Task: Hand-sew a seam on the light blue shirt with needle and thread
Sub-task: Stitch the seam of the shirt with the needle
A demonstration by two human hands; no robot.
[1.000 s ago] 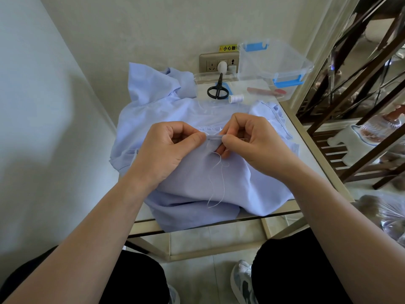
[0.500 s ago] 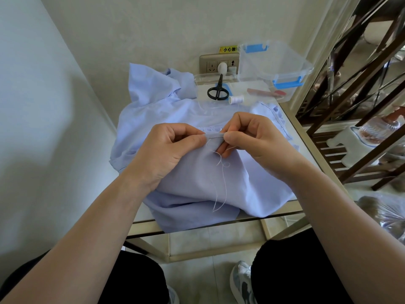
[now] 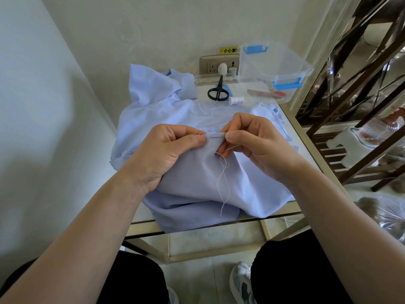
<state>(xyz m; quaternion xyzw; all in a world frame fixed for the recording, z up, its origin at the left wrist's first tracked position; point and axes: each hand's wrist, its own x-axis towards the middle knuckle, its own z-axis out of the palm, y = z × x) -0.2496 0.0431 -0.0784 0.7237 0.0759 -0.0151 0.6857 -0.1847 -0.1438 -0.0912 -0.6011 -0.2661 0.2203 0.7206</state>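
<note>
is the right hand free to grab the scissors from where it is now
Probably not straight away: the right hand pinches the needle, so it would need to let go first. The way itself looks free, as the scissors lie uncovered just beyond the shirt.

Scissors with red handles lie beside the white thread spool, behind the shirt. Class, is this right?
No. The head view shows the scissors have black handles, not red; they do lie beside the white thread spool, behind the shirt.
</note>
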